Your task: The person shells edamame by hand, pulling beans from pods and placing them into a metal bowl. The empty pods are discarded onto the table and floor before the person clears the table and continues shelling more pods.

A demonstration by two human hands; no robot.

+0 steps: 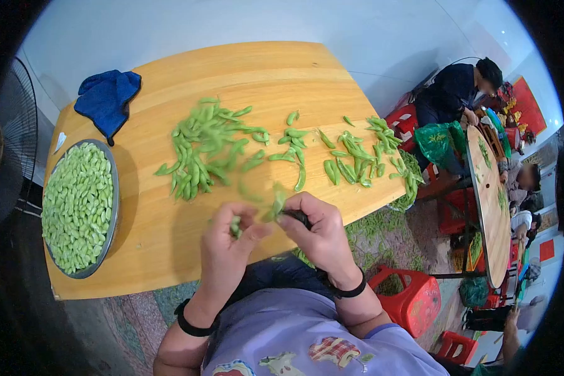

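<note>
My left hand point(233, 235) is closed, its fingers curled round some green beans. Close beside it, my right hand point(313, 229) pinches a green pod point(278, 202), partly blurred, and a small dark object point(298, 217) shows at its fingers. Beyond my hands, a heap of green pods point(197, 150) lies on the wooden table point(150, 232). Smaller groups of pods point(354, 160) are spread to the right. A round metal tray point(114, 207) full of shelled green beans point(78, 207) stands at the table's left.
A blue cloth point(108, 100) lies at the back left, near a black fan point(9, 131). More pods point(410, 182) fill a container by the right edge. A red stool point(413, 301) stands on the littered floor. Other people point(448, 91) sit around another table point(490, 213).
</note>
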